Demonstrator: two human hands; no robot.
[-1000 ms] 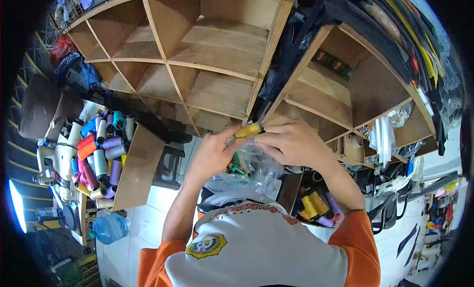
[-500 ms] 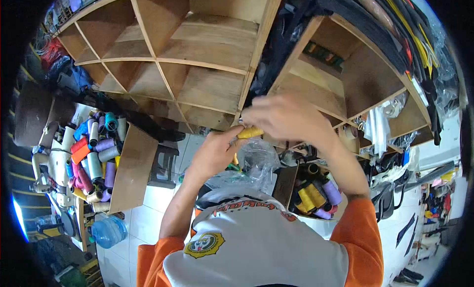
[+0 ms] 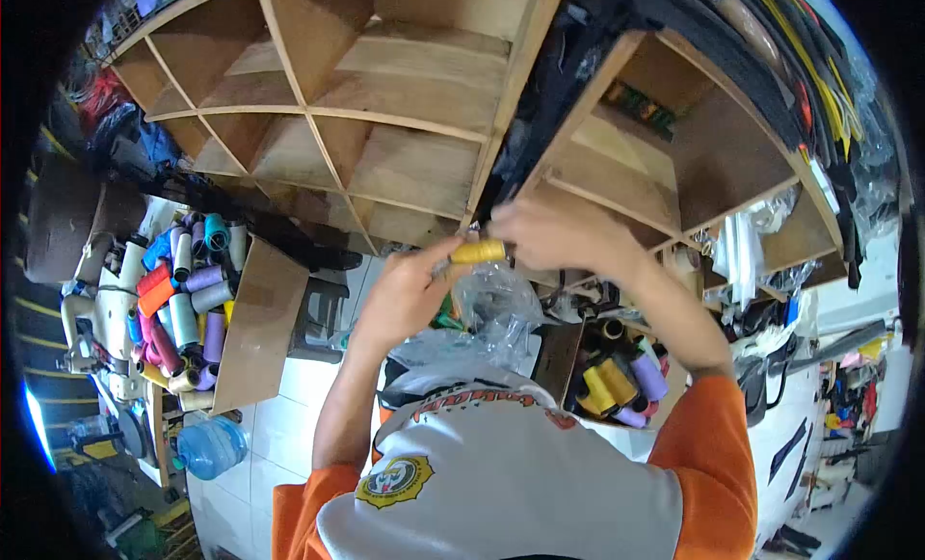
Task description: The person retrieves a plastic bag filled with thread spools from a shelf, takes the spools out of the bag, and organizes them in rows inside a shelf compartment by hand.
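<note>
My left hand is closed around one end of a yellow thread spool, which lies almost level in front of my chest. My right hand is beside the spool's other end, smeared by motion. Its fingers are too blurred to show whether they grip the spool or a thread end. Below both hands is crumpled clear plastic, with something green and yellow partly showing in it.
Wooden compartment shelves stand ahead, with another shelf unit to the right. A cardboard box of colourful thread spools is at left, near a blue water jug. Another spool box is at right.
The yellow spool has shifted slightly left and upward and shows more of its length. My right hand has moved a little to the right, still blurred.
</note>
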